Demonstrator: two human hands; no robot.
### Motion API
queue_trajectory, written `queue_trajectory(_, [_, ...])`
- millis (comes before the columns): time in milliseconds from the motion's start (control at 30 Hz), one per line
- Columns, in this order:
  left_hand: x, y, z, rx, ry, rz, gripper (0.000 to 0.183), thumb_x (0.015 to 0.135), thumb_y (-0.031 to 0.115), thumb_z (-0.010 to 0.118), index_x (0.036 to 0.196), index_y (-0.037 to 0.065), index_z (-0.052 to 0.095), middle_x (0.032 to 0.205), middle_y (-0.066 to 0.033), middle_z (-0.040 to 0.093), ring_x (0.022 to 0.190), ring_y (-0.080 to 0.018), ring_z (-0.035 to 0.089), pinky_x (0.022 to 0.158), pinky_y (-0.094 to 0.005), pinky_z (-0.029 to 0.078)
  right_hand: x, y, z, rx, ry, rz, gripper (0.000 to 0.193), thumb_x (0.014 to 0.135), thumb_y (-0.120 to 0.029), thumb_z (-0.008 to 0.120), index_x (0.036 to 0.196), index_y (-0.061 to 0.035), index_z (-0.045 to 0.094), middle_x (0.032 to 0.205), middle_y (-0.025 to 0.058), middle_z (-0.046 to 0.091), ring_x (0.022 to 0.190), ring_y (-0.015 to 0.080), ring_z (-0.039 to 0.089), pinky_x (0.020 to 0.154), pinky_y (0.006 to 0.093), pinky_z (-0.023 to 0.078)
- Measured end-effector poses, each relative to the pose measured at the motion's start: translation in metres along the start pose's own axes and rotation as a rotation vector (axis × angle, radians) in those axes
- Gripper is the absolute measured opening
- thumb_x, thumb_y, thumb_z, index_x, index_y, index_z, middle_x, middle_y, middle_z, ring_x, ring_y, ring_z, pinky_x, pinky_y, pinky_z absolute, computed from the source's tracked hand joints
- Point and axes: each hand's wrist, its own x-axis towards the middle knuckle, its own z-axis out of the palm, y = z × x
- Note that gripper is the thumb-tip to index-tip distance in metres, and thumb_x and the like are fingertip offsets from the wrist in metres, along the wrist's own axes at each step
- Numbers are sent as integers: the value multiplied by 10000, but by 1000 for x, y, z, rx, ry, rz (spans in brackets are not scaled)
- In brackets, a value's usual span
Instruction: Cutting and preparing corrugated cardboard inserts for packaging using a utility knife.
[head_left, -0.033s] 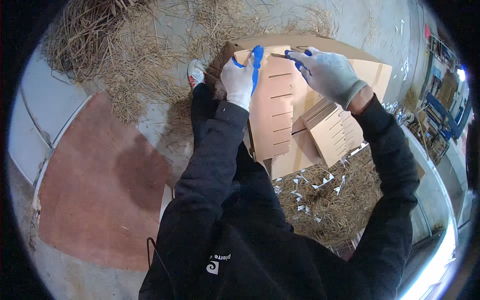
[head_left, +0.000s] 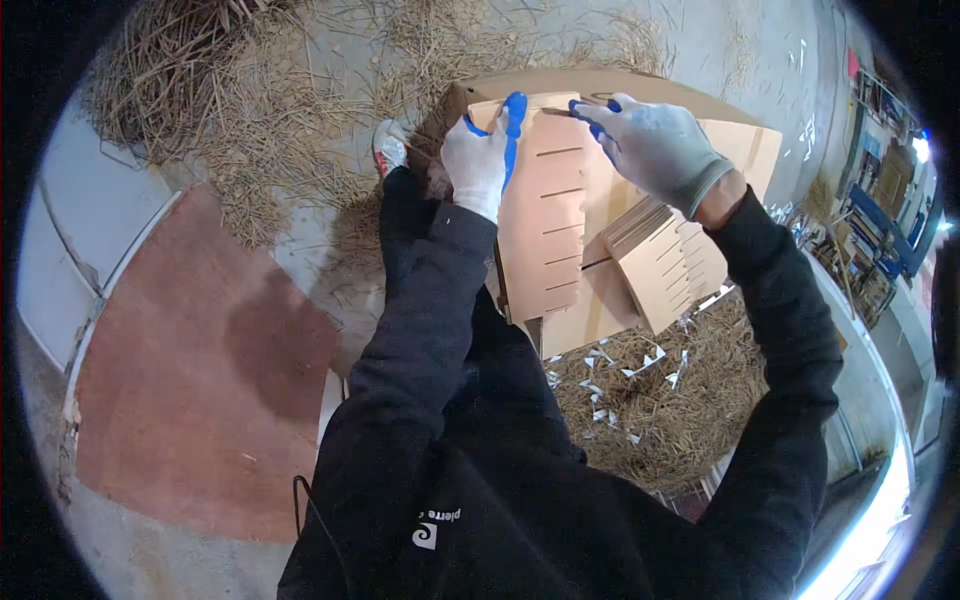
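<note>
A tan cardboard sheet [head_left: 540,225], cut with several parallel slots along its right side, lies lengthwise on a large cardboard box [head_left: 752,160]. My left hand [head_left: 476,165], in a white glove with blue palm coating, grips its far left part, the thumb lying along the top. By the sheet's far right corner is my right hand [head_left: 650,145], gloved the same way. Its fingers are pinched around a thin dark tool [head_left: 556,111] whose tip reaches over the sheet's far end; I cannot make out its exact kind. A stack of slotted cardboard pieces [head_left: 655,265] rests tilted to the right.
Straw [head_left: 270,130] litters the concrete floor beyond and to the left. More straw with white paper scraps [head_left: 640,370] lies near the box's front. A reddish-brown board [head_left: 190,380] is at the left. Mixed items [head_left: 875,240] stand along the far right.
</note>
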Motion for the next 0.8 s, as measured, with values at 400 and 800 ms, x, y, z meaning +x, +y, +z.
queue_trajectory(400, [-13,18,-14,-139,-9,-35,512,757,472,813,966,17,706,855,-157,740,821,-305,730,761,-399,553,20,-4,-16,-165,-179,-126,306,911,-141,570,1210,-123,633,886,119,679,753,280,701,640,375,568])
queue_trajectory(800, [-17,22,-22,-220,-128,93,535,654,385,912,976,15,698,908,-110,757,818,-215,742,755,-335,576,20,-5,-22,-139,-242,-126,352,894,-129,579,1243,-101,621,932,158,673,760,309,698,641,395,569])
